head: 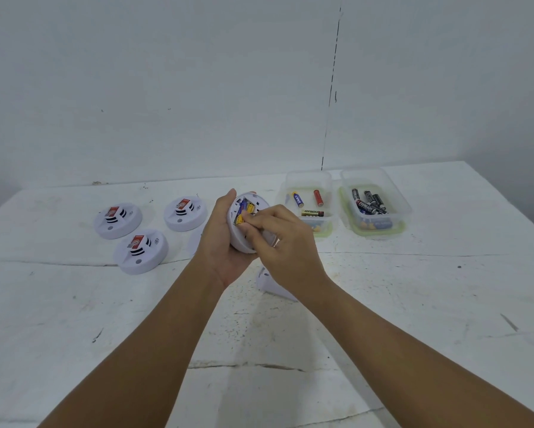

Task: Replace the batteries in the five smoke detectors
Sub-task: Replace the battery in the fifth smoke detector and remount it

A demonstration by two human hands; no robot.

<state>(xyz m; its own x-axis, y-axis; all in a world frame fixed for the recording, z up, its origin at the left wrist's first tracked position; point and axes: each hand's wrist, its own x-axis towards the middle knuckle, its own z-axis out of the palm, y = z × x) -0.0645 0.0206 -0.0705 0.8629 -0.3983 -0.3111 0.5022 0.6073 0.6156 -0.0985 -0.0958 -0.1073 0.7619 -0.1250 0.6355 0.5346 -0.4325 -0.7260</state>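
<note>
Fingers [250, 225] of the right hand [285, 242] are pinching a yellow batt. [242, 218] at the open back of a smoke detector [244, 239], which the left hand [221, 239] is gripping tilted above the worktop [383, 304]. Best approach, probably: keeping the unit steady w/ the left, checking polarity, working the cell squarely along its slot. Worktop is looking white, scuffed and cracked, w/ three detectors [140, 251] left and two clear tubs [375, 205] of batts behind; plain white wall beyond.

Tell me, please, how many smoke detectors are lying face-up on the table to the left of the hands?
3: one far left, one behind it to the right, one nearest the camera. White pieces partly hidden by the arms may be more.
</note>
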